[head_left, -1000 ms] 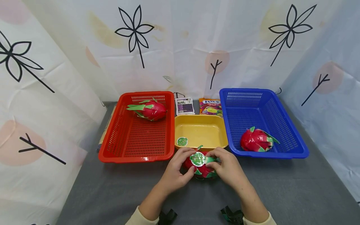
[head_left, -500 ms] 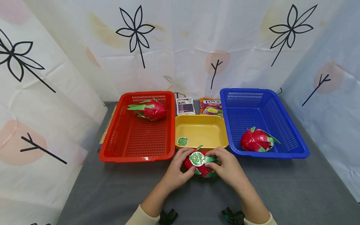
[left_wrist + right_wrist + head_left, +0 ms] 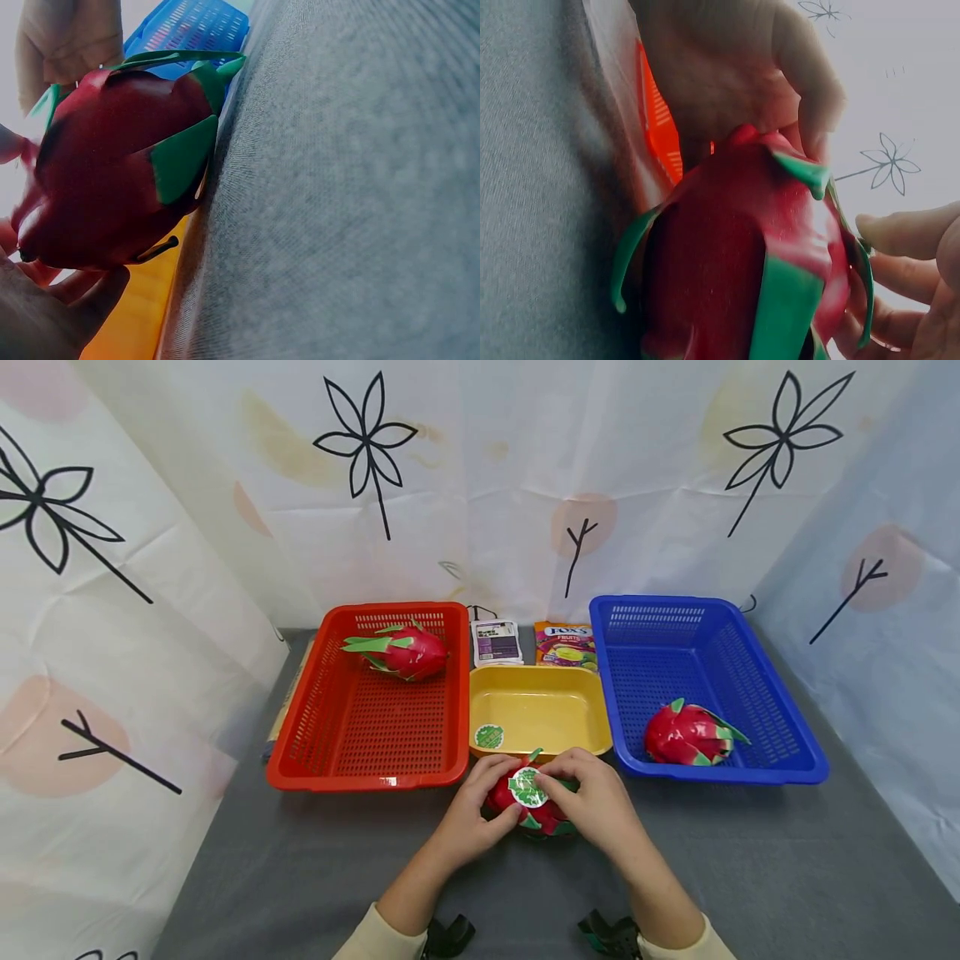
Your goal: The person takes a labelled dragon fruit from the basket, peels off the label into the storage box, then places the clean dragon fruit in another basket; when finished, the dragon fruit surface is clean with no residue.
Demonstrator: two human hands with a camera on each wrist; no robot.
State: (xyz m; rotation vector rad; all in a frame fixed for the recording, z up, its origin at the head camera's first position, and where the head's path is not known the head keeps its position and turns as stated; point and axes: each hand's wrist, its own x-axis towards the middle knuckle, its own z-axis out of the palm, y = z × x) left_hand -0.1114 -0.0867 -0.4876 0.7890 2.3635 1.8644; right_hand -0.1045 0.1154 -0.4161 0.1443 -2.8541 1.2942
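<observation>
A toy dragon fruit (image 3: 547,815), red with green leaf tips, lies on the grey table in front of the yellow tray (image 3: 540,680). My left hand (image 3: 471,810) grips its left side, thumb low and fingers over the top. On its upper face is a round green-and-white sticker (image 3: 528,787). My right hand (image 3: 597,803) holds the fruit from the right, its thumb pressing the sticker's right edge. In the right wrist view the fruit's smooth red side (image 3: 705,255) sits between both hands. A second round sticker (image 3: 489,737) is at the tray's front left.
A red basket (image 3: 367,781) at left contains one dragon fruit (image 3: 408,653). At right, a blue basket (image 3: 780,774) has another dragon fruit (image 3: 690,733) inside. Behind the tray stand a purple-and-white packet (image 3: 497,643) and a candy bag (image 3: 566,646). Patterned curtains (image 3: 510,468) enclose the table.
My right hand has shifted left from the leaf at the fruit's right end onto the sticker's right edge. The left hand keeps its grip. The head view has shifted slightly.
</observation>
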